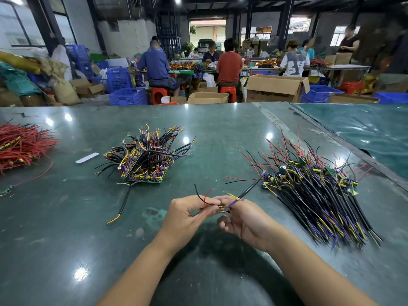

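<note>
A small wired circuit board (225,209) is held between both hands above the green table (66,228). My left hand (185,214) pinches its thin black and red wires at the left. My right hand (240,219) grips the board's other side, where a thick black cable with yellow and purple leads runs up to the right. A pile of similar wired boards (318,191) lies to the right. Another stack of wired boards (145,157) sits to the upper left.
A heap of red wires (19,144) lies at the table's left edge, with a white paper strip (87,157) beside the middle stack. One loose black cable (122,206) trails toward me. Beyond the table, people sit at benches among cardboard boxes and blue crates.
</note>
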Available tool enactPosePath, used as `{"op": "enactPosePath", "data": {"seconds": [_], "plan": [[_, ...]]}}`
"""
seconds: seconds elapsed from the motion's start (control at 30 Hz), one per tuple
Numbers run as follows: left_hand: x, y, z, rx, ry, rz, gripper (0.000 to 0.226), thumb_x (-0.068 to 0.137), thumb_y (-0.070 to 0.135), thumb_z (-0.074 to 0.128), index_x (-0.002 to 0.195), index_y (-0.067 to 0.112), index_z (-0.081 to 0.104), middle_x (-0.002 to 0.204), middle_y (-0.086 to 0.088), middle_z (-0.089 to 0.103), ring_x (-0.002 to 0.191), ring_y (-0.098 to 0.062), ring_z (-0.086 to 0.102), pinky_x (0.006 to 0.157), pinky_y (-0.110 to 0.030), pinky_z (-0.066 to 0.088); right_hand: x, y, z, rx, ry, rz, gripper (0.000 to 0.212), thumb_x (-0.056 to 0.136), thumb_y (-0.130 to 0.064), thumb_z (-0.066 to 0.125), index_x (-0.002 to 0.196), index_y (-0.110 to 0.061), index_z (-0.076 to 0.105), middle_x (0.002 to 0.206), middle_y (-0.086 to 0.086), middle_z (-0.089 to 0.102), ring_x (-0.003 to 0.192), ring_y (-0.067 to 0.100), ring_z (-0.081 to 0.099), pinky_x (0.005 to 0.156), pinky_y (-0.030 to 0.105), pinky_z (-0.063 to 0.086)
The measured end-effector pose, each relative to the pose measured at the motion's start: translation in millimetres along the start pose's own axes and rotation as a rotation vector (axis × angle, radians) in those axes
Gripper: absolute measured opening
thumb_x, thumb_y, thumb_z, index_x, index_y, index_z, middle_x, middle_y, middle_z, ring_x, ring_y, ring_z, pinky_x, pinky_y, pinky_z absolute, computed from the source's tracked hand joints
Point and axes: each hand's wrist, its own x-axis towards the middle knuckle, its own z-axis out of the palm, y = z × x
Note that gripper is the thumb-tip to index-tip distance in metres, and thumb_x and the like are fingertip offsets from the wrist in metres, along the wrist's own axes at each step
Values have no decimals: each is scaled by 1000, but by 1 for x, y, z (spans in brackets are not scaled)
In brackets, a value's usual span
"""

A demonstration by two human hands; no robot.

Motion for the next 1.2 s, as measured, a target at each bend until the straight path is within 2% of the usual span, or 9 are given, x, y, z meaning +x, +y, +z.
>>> {"op": "enactPosePath", "data": {"seconds": [0.1, 0.2, 0.3, 0.4, 0.63, 0.73, 0.83, 0.97, 1.2], "plan": [[2, 1, -1, 280, 95, 213, 15, 80, 7, 70, 90, 16, 75, 87, 13, 72, 80, 0, 68, 73, -16, 51, 1, -2, -4, 71, 76, -78, 31, 96, -3, 31, 102, -2, 61, 88, 15, 61, 50, 15, 55, 49, 19, 48], [3, -4, -9, 480, 122, 355, 13, 78, 6, 70, 89, 10, 76, 88, 4, 73, 80, -7, 65, 72, -24, 52, 1, -5, -5, 214, 6, -89, 31, 84, -1, 38, 101, 0, 64, 91, 17, 64, 63, 22, 65, 58, 23, 56], [3, -8, -10, 491, 52, 414, 16, 77, 4, 72, 91, 12, 75, 87, 2, 72, 79, -10, 65, 70, -26, 52, 1, 0, -2, 161, -5, -139, 20, 80, -14, 61, 95, -1, 68, 87, 14, 69, 73, 20, 68, 67, 24, 57], [3, -9, -9, 462, 19, 407, 12, 78, 6, 72, 89, 10, 75, 84, 1, 71, 76, -11, 65, 68, -28, 52, 4, 4, 0, 139, 68, -177, 20, 75, -13, 66, 91, 0, 69, 83, 13, 71, 70, 17, 69, 66, 23, 56], [4, -6, -8, 366, 197, 209, 9, 80, 10, 71, 85, 16, 75, 79, 11, 69, 71, 2, 63, 71, -13, 48, 4, 2, -5, 67, 163, -96, 8, 87, -4, 61, 90, 2, 66, 72, 9, 65, 65, 21, 68, 59, 21, 56], [5, -2, -6, 114, 269, -102, 25, 81, 3, 71, 77, 28, 71, 72, 8, 71, 67, -5, 64, 70, -16, 50, 1, 2, -4, -6, 158, -188, 6, 85, -1, 63, 89, -2, 67, 74, 7, 68, 64, 12, 66, 63, 20, 56], [10, 2, -3, -173, 335, -284, 19, 85, 2, 64, 77, 18, 70, 63, 5, 67, 60, -5, 61, 64, -16, 51, -3, 1, -2, -168, 130, -333, 11, 82, -1, 67, 88, -9, 69, 72, 0, 70, 66, 8, 64, 68, 19, 54], [13, 5, -3, -420, 390, -392, 23, 90, 7, 57, 74, 14, 71, 57, 4, 59, 52, -5, 52, 54, -14, 46, -5, 2, 4, -330, 82, -453, 15, 83, -1, 68, 85, -15, 70, 74, -3, 72, 71, 5, 64, 73, 17, 51], [19, 4, -19, -431, 523, -457, 23, 92, 12, 58, 72, 10, 70, 54, 4, 61, 46, -3, 51, 50, -12, 44, -6, -1, 1, -420, 30, -463, 16, 83, -2, 68, 83, -18, 70, 75, -2, 72, 73, 8, 64, 74, 19, 49]]}}
